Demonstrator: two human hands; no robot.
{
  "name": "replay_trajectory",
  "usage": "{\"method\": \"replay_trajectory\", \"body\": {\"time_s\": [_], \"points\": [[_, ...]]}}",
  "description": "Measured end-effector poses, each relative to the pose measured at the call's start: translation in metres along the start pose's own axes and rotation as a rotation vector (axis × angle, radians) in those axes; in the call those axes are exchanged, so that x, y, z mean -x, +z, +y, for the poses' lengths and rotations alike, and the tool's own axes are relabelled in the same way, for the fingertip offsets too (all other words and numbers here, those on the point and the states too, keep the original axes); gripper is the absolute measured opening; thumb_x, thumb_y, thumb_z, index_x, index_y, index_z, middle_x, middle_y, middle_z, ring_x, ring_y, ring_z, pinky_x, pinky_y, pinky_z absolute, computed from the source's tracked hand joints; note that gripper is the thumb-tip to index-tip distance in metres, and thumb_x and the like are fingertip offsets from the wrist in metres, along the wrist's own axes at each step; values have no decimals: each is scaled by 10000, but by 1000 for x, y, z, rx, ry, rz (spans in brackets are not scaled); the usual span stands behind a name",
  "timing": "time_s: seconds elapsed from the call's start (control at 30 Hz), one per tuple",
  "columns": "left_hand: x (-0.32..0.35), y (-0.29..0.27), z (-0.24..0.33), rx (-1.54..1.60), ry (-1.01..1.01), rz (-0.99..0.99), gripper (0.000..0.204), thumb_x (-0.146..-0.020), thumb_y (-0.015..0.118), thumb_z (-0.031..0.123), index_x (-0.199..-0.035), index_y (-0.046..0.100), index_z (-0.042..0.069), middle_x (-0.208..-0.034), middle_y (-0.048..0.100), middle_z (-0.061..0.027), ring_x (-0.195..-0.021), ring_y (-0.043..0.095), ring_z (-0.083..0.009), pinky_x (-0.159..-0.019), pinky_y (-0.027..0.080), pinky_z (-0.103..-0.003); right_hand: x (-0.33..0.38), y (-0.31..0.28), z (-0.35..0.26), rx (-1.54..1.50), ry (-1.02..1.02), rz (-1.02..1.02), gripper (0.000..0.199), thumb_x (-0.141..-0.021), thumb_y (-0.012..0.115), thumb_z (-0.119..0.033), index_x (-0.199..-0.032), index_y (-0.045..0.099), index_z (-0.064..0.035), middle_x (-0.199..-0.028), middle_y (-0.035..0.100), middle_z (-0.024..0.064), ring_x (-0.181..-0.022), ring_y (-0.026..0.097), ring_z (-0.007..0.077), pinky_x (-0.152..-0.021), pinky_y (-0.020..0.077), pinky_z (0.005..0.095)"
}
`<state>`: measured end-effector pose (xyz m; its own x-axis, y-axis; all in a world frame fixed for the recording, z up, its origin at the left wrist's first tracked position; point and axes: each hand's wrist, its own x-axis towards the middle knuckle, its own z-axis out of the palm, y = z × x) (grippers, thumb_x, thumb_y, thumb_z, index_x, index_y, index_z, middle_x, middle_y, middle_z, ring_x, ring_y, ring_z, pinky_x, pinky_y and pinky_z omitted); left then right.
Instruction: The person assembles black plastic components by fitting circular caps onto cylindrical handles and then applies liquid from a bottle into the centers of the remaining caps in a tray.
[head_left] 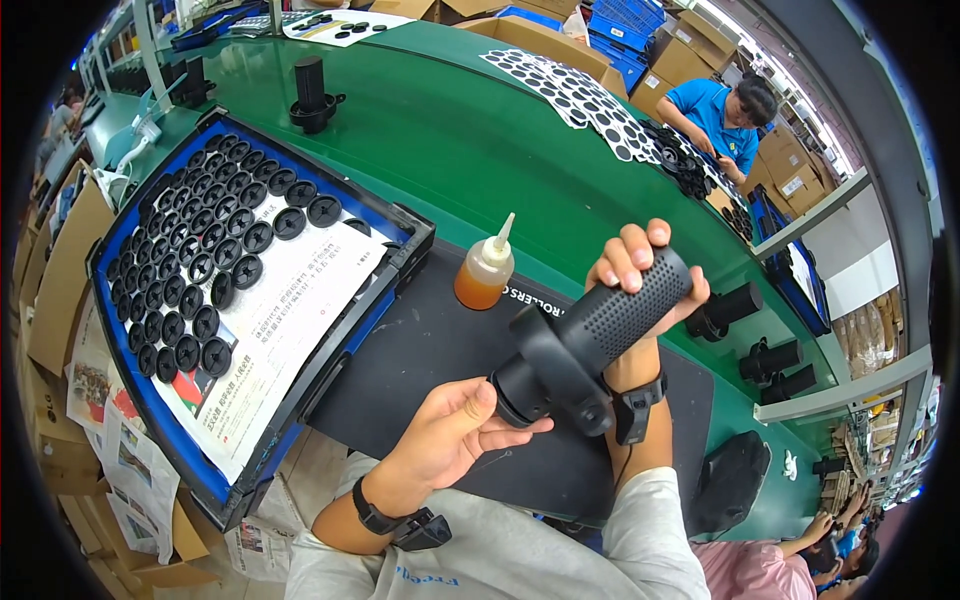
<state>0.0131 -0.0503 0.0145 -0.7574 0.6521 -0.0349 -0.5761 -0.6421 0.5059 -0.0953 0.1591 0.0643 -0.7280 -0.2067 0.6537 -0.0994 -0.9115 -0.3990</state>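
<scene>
A black cylindrical device (pixel 620 310) with a perforated wall and a wide collar is held tilted over the dark mat. My right hand (pixel 632 262) wraps round its perforated upper end, with the fingers over the far side. At the narrower lower end, my left hand (pixel 455 425) grips the round end piece between thumb and fingers; part of that grip is hidden beneath the device. Just beyond stands a squeeze bottle (pixel 482 277) of amber liquid with a pointed nozzle, touched by neither hand.
On the left, a blue tray (pixel 350 345) holds rows of round black caps (pixel 200 267) on printed paper. A similar black device (pixel 312 95) stands on the green bench (pixel 420 130), and several others (pixel 770 360) lie at right. Across the bench, a co-worker (pixel 715 120) handles black parts.
</scene>
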Motion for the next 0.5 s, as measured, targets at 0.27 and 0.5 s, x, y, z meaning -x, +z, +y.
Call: {"method": "replay_trajectory", "body": {"time_s": [0.27, 0.5], "points": [[-1, 14, 6, -121, 3, -3, 455, -980, 466, 363, -1151, 533, -53, -1073, 640, -169, -1011, 649, -254, -864, 531, -316, -3, -8, -6, -164, 24, 84, 409, -812, 620, -294, -1078, 459, -28, -919, 498, 82, -788, 528, 169, -780, 452, 324], [-5, 11, 1, -85, 15, -14, 466, -986, 447, 359, -1163, 515, -67, -1093, 628, -182, -1034, 639, -284, -873, 538, -320, -2, 0, -7, -126, -3, 65, 405, -806, 628, -298, -1056, 456, -30, -902, 502, 81, -758, 537, 166, -752, 456, 314]]}}
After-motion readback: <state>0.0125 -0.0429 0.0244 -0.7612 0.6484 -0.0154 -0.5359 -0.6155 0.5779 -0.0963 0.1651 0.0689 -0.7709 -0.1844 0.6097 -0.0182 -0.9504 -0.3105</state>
